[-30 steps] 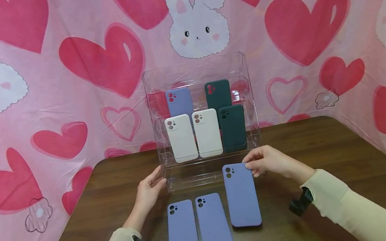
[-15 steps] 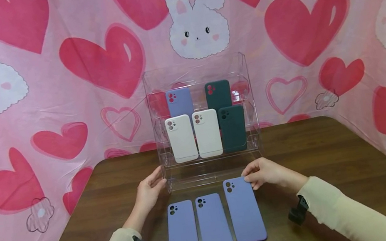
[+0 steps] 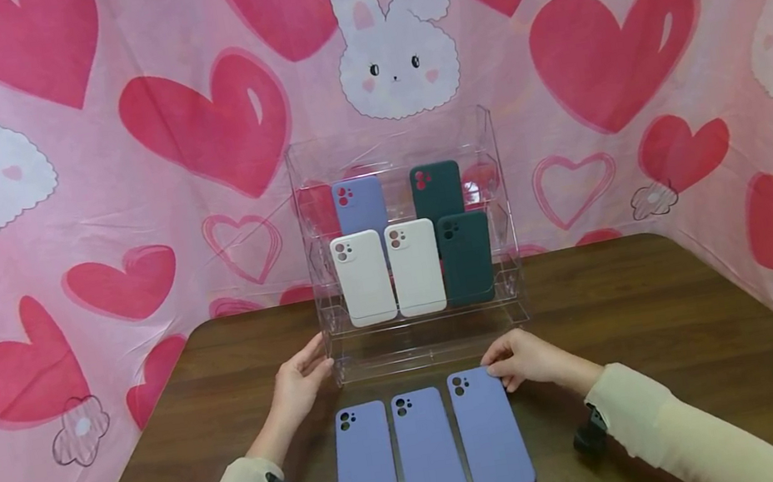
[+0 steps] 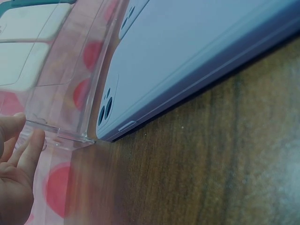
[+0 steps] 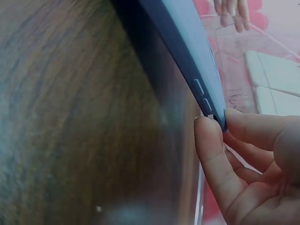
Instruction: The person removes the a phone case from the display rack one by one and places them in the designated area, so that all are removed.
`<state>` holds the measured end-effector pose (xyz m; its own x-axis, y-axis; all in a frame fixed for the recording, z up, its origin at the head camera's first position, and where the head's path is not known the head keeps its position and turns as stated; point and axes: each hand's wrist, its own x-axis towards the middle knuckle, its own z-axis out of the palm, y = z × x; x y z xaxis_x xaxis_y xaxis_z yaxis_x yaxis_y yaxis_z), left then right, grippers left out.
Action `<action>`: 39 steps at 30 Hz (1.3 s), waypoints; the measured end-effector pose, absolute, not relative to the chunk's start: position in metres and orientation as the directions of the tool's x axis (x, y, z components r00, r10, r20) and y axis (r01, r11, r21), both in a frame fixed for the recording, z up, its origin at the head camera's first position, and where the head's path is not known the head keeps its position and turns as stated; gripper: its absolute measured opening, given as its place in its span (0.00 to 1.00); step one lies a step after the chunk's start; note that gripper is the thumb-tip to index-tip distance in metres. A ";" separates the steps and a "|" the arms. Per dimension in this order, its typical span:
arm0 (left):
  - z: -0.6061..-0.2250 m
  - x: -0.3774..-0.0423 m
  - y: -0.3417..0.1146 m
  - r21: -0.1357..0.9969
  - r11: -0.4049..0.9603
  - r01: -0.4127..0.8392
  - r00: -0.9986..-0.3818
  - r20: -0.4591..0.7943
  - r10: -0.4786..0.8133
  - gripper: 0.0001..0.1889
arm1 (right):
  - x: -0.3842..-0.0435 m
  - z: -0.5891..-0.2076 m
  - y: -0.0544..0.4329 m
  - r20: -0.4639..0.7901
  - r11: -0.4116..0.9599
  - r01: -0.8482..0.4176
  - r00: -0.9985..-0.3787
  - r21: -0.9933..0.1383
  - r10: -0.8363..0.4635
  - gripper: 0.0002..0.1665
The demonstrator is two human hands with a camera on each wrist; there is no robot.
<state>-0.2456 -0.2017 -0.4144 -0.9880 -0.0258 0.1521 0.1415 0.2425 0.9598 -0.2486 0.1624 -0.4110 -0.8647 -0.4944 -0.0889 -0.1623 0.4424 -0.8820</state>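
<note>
My right hand (image 3: 526, 358) pinches the top right corner of a lavender phone case (image 3: 491, 431) between thumb and fingers. In the right wrist view this case (image 5: 185, 51) is tilted, its camera end raised over the table. Two more lavender phone cases, one on the left (image 3: 364, 465) and one in the middle (image 3: 430, 450), lie flat beside it. My left hand (image 3: 298, 380) holds the lower left side of a clear display stand (image 3: 398, 361), thumb and fingers at its edge. The left wrist view shows these fingertips (image 4: 35, 138) at the clear plastic.
On the stand's lower tier are two white phone cases (image 3: 364, 278) and a dark green one (image 3: 467, 258). Behind them stand a lavender case (image 3: 360, 203) and another dark green one (image 3: 436, 187). The wooden table (image 3: 639, 302) meets a pink heart-patterned cloth (image 3: 184, 20) at the back.
My right hand has moved down and slightly left, lowering the lavender phone case toward the table into line with the other two. The left hand and the stand have stayed put.
</note>
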 end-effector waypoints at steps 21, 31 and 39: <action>-0.415 -0.241 -0.202 0.942 0.243 0.232 -0.971 0.240 -0.004 0.25 | -0.247 -0.420 0.156 -0.136 0.476 -0.131 -0.863 -0.870 -0.486 0.07; -0.415 -0.244 -0.202 0.954 0.247 0.171 -0.983 0.181 -0.014 0.25 | -0.246 -0.411 0.159 -0.124 0.465 -0.152 -0.850 -0.872 -0.512 0.11; -0.413 -0.245 -0.202 0.959 0.249 0.136 -0.989 0.145 -0.019 0.25 | -0.248 -0.384 0.162 -0.029 0.437 -0.282 -0.813 -0.854 -0.581 0.18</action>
<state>-0.2446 -0.2018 -0.4133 -0.9893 -0.0195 0.1448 0.1355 0.2486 0.9591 -0.2483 0.1619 -0.3836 -0.8133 -0.5811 -0.0293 -0.2816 0.4373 -0.8541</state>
